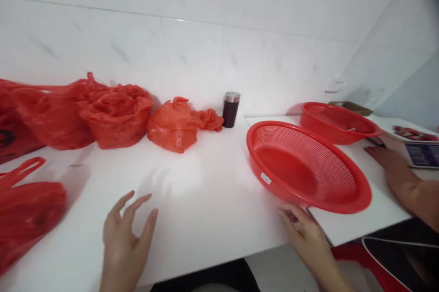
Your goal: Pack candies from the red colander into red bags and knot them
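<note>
My left hand [125, 239] hovers above the white table with its fingers spread and nothing in it. Close under the front edge of a red plastic colander [284, 171] is my right hand [303, 235]. Its fingers are loosely curled, with a gap between thumb and forefinger, and no held object shows; whether it touches the colander I cannot tell. The colander has mesh sides, a small white label on its rim, and nothing visible inside. To the left of my left hand lies a filled red plastic bag [30, 212].
Several red plastic bags [116, 118] line the wall, beside a dark tumbler [231, 110] with a silver lid. A second red basin [339, 120] stands at the back right. Another person's arm [404, 184] reaches in near a scale [421, 154]. The table's front edge [206, 270] is close.
</note>
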The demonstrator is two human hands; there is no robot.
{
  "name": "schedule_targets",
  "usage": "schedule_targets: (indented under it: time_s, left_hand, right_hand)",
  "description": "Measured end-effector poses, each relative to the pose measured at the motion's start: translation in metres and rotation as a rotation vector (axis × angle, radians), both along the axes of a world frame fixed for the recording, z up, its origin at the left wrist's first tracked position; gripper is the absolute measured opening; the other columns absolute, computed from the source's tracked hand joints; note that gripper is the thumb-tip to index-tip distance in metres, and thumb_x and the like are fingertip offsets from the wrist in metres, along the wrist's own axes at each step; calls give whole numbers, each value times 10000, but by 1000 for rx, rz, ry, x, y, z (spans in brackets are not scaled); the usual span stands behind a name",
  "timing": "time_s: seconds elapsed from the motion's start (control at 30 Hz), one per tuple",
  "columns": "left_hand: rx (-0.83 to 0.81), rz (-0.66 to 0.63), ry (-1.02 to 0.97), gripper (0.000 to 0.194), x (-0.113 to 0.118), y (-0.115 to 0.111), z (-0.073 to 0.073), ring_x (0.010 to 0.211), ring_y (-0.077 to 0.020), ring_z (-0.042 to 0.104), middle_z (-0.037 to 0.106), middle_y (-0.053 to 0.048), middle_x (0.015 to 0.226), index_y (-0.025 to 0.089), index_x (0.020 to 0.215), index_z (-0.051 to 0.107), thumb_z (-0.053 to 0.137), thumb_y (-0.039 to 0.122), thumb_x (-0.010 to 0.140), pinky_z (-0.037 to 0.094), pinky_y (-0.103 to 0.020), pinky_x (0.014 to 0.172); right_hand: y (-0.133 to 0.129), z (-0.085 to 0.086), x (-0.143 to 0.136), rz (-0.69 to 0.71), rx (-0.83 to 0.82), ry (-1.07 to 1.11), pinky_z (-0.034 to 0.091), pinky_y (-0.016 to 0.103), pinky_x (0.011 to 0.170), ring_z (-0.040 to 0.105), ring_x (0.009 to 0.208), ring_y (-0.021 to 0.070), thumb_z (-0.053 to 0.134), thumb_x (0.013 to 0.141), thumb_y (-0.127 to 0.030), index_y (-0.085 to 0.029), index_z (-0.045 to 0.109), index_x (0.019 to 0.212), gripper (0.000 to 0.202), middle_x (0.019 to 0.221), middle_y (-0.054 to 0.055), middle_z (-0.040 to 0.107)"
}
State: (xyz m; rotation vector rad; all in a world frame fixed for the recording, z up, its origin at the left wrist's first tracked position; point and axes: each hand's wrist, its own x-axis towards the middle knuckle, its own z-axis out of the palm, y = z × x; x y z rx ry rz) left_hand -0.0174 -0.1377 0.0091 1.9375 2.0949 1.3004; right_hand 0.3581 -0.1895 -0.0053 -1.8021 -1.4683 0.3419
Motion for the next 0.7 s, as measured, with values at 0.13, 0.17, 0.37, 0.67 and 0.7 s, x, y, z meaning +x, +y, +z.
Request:
schedule_targets:
  time_s: [0.13,0.17,0.37,0.67,0.7]
  left_hand:
    - [-52,-130,-39,290,31,1,-26,1062,-314,536,467,-62,1375,324,1079,624,518,457,844,519,-391,622]
    - [-56,-144,-45,278,33,2,-27,1073,-313,530,465,-56,1375,329,1070,624,519,453,845,514,-373,596]
    - [-25,-154,-44,256,29,-4,-24,1067,-301,526,466,-70,1360,309,1058,625,520,427,856,518,-374,622]
    - [57,-210,-82,188,35,-28,-26,1228,-299,467,471,-96,1312,264,988,640,494,339,897,418,-501,1000]
    - [51,-223,-104,184,35,-27,-26,1228,-295,471,471,-96,1307,262,982,643,498,336,897,423,-496,1000]
  right_hand:
    - [-11,-17,48,-279,115,-226,499,423,738,602,837,286,500,817,-525,-237,665,803,332,868,105,664]
    - [-6,-19,52,-294,132,-241,494,444,781,603,862,291,489,826,-520,-228,672,827,344,891,111,667]
    - [31,-14,41,-260,92,-104,338,510,1080,382,1340,317,483,848,-554,-167,392,1432,706,1445,133,432]
    - [-78,-54,-36,221,35,24,554,276,641,645,731,179,449,953,-426,-268,669,926,272,867,53,683]
    - [-96,-66,-46,123,14,-4,548,263,621,629,701,159,445,969,-412,-269,662,942,262,875,45,675]
